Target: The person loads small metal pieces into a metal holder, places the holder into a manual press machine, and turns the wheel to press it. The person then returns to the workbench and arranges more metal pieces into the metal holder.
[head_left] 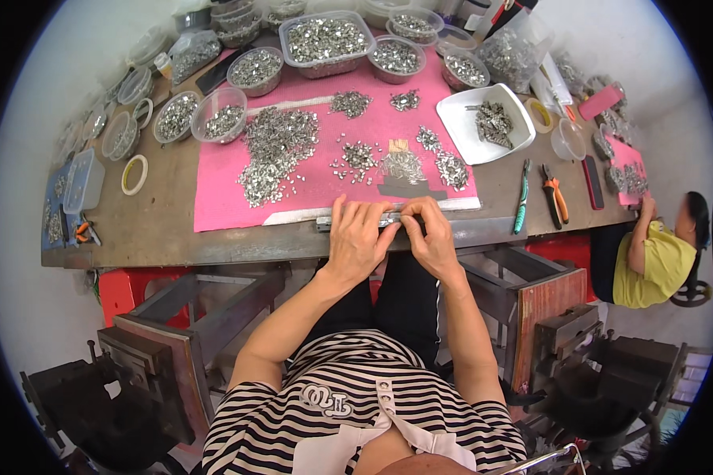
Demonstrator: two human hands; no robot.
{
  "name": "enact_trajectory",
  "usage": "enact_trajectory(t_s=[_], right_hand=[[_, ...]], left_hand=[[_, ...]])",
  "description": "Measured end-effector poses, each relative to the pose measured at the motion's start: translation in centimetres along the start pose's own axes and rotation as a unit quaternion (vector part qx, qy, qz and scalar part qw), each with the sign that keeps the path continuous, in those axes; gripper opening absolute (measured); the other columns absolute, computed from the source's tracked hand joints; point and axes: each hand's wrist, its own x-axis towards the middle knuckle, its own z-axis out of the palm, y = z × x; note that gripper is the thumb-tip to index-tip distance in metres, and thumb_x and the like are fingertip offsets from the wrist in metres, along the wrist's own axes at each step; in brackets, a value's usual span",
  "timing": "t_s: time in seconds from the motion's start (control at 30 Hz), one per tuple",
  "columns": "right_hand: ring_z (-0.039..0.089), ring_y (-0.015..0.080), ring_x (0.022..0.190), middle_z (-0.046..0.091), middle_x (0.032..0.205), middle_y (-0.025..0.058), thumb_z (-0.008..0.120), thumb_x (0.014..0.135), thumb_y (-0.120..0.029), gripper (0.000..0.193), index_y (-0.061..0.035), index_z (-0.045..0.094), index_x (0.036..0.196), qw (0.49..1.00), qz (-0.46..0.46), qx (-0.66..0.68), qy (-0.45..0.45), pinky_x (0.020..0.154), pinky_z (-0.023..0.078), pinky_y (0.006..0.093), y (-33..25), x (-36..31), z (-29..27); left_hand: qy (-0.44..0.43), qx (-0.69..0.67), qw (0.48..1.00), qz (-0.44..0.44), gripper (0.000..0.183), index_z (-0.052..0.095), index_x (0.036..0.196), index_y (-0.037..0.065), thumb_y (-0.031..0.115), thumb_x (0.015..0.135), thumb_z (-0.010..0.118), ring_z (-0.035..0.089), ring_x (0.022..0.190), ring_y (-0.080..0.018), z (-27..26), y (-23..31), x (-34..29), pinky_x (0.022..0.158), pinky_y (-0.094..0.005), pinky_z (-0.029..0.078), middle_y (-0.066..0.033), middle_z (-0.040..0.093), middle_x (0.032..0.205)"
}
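At the near edge of the table, my left hand [359, 240] rests over a narrow grey metal strip [323, 225], its fingers bent across it and the thumb against its near side. Beside it, my right hand [431, 237] is closed in a pinch at the strip's right end; what lies between those fingertips is too small to tell. Just beyond the hands, a pink mat [230, 190] carries a fan of thin silver pieces [404, 166] and a dark grey flat strip [412, 189]. Several heaps of small metal parts [281, 142] spread farther back on the mat.
Tubs of metal parts [329, 39] line the back. A white tray [454, 119] stands at right, with green-handled tweezers or pliers [523, 198], orange-handled pliers [558, 198] and a dark red phone-like slab [592, 182] nearby. A person in yellow [653, 265] sits at far right.
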Motion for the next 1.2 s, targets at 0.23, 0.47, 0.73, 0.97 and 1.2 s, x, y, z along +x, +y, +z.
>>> enact_trajectory(t_s=[0.23,0.47,0.73,0.97,1.2], right_hand=[[0.058,0.0328,0.086,0.061,0.093,0.014,0.066,0.087,0.006,0.013,0.0005,0.056,0.095,0.998,-0.052,-0.034,-0.016,0.078,0.047,0.0407,-0.1,0.5,0.8],[0.06,0.0327,0.088,0.062,0.094,0.0149,0.064,0.089,0.005,0.011,0.001,0.055,0.095,0.997,-0.046,-0.048,-0.034,0.079,0.048,0.0392,-0.3,0.6,0.6],[0.061,0.0332,0.087,0.061,0.091,0.0131,0.068,0.084,0.005,0.016,-0.0015,0.056,0.093,0.98,-0.1,-0.166,-0.049,0.081,0.046,0.0409,-0.8,0.9,0.4],[0.064,0.0279,0.088,0.067,0.094,0.0089,0.073,0.081,0.0,0.013,-0.004,0.066,0.092,0.97,-0.155,-0.183,-0.03,0.081,0.045,0.039,-1.3,1.2,0.3],[0.063,0.0284,0.088,0.067,0.092,0.0084,0.076,0.081,-0.004,0.015,-0.0043,0.067,0.093,0.969,-0.153,-0.188,-0.045,0.082,0.045,0.0399,-1.1,0.8,0.0]], left_hand=[[0.013,0.012,1.0,0.006,0.046,0.06,0.126,0.005,0.011,0.084,0.076,0.06,0.106,-0.0315,-0.8,-0.8,-1.4,0.106,-0.0491,0.037,-0.0112,0.066,0.112],[0.021,0.013,1.0,0.001,0.048,0.06,0.128,0.005,0.009,0.083,0.076,0.06,0.105,-0.0308,-0.2,-0.9,-1.6,0.101,-0.0471,0.038,-0.0113,0.065,0.109],[0.008,0.007,1.0,0.0,0.049,0.058,0.132,0.005,0.011,0.085,0.072,0.058,0.108,-0.0298,-0.3,-0.9,-1.7,0.103,-0.0482,0.038,-0.0107,0.064,0.113],[0.021,0.013,1.0,-0.005,0.05,0.058,0.13,0.005,0.008,0.083,0.073,0.058,0.107,-0.0306,-0.5,-0.9,-1.6,0.102,-0.0477,0.037,-0.0104,0.065,0.113],[-0.006,-0.031,0.999,-0.001,0.037,0.061,0.126,0.005,0.011,0.091,0.068,0.06,0.106,-0.0294,-2.0,-1.6,-0.9,0.106,-0.0499,0.037,-0.0118,0.066,0.11]])
